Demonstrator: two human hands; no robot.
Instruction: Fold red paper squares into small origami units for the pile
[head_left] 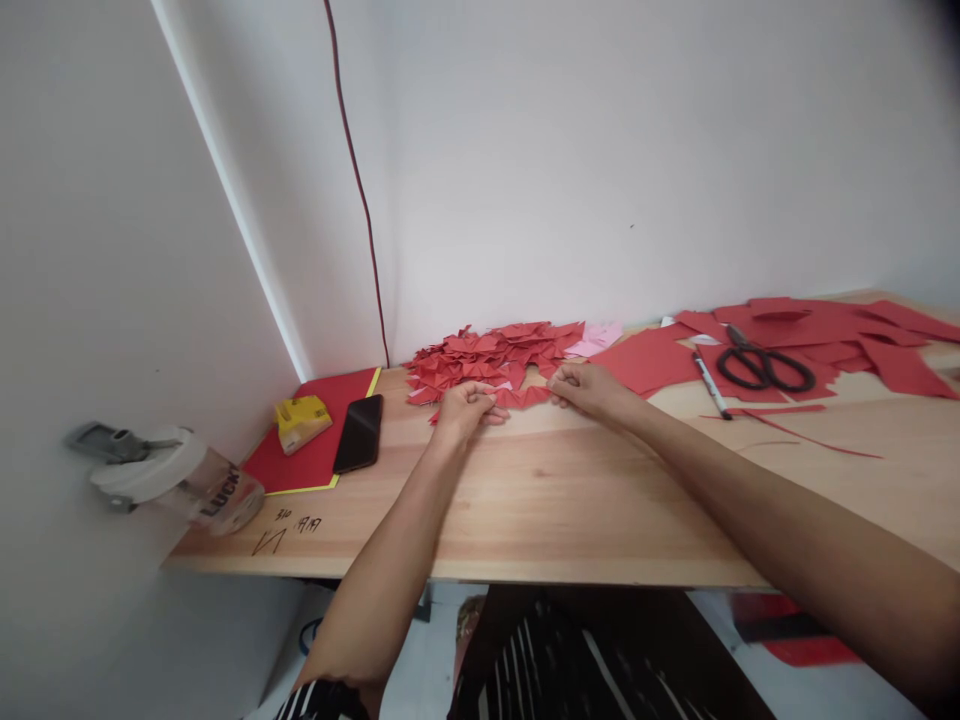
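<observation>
A strip of folded red paper [523, 398] with creased peaks stretches between my two hands, just above the wooden table. My left hand [470, 408] pinches its left end between thumb and fingers. The opposite end is gripped by the fingertips of my right hand [574, 384]. Right behind the strip lies a heap of folded red paper pieces [487, 352], with a few pink bits among them. Pink paper [596, 338] pokes out at the right of the heap.
Black-handled scissors [763, 368], a marker [712, 388] and red paper sheets [840, 335] lie to the right. At left are a phone [358, 434], a yellow packet [302, 424] on a red folder [277, 470], and a lidded cup [187, 480]. The wooden table [570, 520] meets a wall behind.
</observation>
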